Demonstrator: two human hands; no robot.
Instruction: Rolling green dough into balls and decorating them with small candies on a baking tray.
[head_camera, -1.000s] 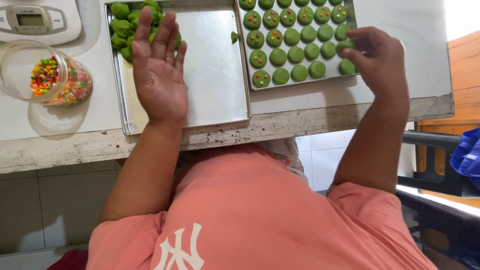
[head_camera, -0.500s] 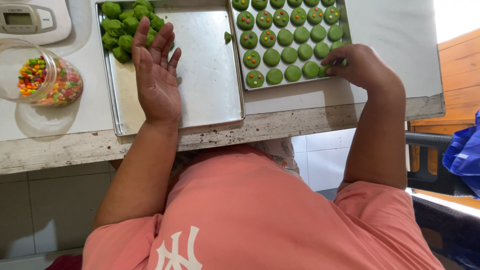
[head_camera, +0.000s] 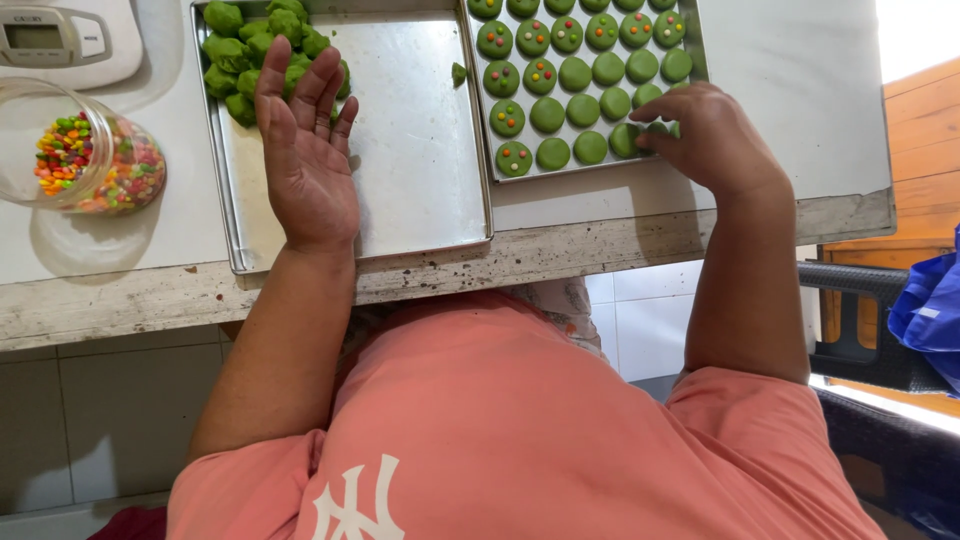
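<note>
Left hand (head_camera: 305, 150) lies open, palm up, empty, by the dough balls (head_camera: 262, 50); right hand (head_camera: 705, 135) curls over tray-edge cookies (head_camera: 570, 75), grip hidden.

the big metal tray (head_camera: 420, 150) had a wide bare middle where a hand could move. green dough balls (head_camera: 262, 45) were piled in its far left corner, and the left hand (head_camera: 305, 150) lay open just in front of them. the next tray (head_camera: 690, 40) was packed with flat green cookies (head_camera: 570, 80), with no gap between. the right hand (head_camera: 705, 135) blocked its near corner. a glass jar of sprinkles (head_camera: 85, 150) and a scale (head_camera: 65, 40) filled the left side.
</note>
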